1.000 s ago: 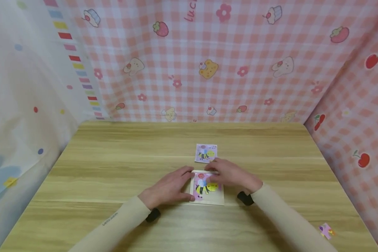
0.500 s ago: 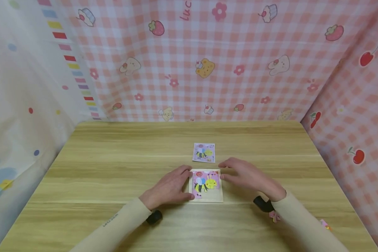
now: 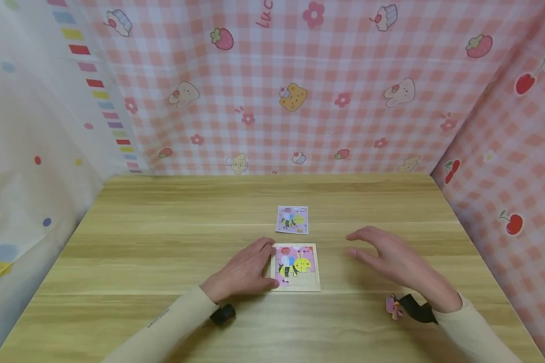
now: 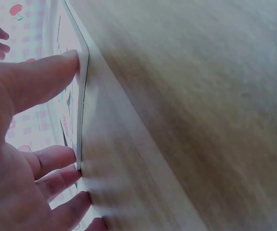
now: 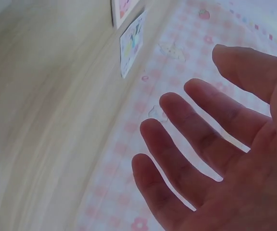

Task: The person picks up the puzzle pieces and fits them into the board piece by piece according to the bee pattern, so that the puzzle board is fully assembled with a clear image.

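Observation:
A wooden jigsaw puzzle (image 3: pixel 303 283) with a bee picture on pink lies on the table; pieces fill its top and left, while bare wood shows at its lower right. My left hand (image 3: pixel 244 268) holds the puzzle's left side, thumb at the near corner and fingers at the far one. In the left wrist view the thumb (image 4: pixel 47 79) lies on the puzzle's rim. To the right, clear of the puzzle, my right hand (image 3: pixel 399 262) hovers with fingers spread and nothing in it, as the right wrist view (image 5: pixel 215 134) confirms. Behind the puzzle lies a bee picture card (image 3: pixel 292 220).
Pink puzzle pieces (image 3: pixel 392 306) lie on the table beside the black strap (image 3: pixel 418 308) at my right wrist. A pink checked curtain (image 3: pixel 254 75) hangs along the table's back, with more cloth at both sides.
My right hand has lifted off the puzzle and moved right, towards the pink pieces. More of the puzzle's upper right now shows. The left hand keeps its hold.

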Motion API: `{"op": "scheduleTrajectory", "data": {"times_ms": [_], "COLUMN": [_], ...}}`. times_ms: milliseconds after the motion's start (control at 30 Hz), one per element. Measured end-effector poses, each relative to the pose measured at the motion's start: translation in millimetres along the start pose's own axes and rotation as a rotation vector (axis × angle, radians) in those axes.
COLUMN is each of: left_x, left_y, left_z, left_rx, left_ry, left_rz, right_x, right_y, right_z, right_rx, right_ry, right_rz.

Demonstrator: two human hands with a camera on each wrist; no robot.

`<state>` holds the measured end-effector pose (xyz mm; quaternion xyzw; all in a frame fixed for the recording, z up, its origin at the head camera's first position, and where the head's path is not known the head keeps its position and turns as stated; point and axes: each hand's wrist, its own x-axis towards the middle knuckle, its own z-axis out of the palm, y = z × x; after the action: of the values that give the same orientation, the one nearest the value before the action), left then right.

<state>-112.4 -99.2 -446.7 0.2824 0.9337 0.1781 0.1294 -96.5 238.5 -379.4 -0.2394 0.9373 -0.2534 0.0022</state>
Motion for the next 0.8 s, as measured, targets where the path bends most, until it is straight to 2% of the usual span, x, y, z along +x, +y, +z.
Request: {"op": "scheduleTrajectory", "data": {"times_ms": [267, 500, 800], "left_x": [-0.1, -0.1, 0.7], "left_y": [0.6, 0.7, 0.1], "left_z": [4.2, 5.5, 5.5], "left_rx": [0.005, 0.013, 0.003], "left_ry": [0.002, 0.022, 0.019], "left_rz": [-0.012, -0.003, -0.004], "right_x": [-21, -34, -50], "right_y": [14, 24, 41], "right_z": [-2, 0, -2], "right_rx": [-0.006, -0.019, -0.038], "right_ry": [0.042, 0.118, 0.146], "right_rz": [0.012, -0.037, -0.096]}}
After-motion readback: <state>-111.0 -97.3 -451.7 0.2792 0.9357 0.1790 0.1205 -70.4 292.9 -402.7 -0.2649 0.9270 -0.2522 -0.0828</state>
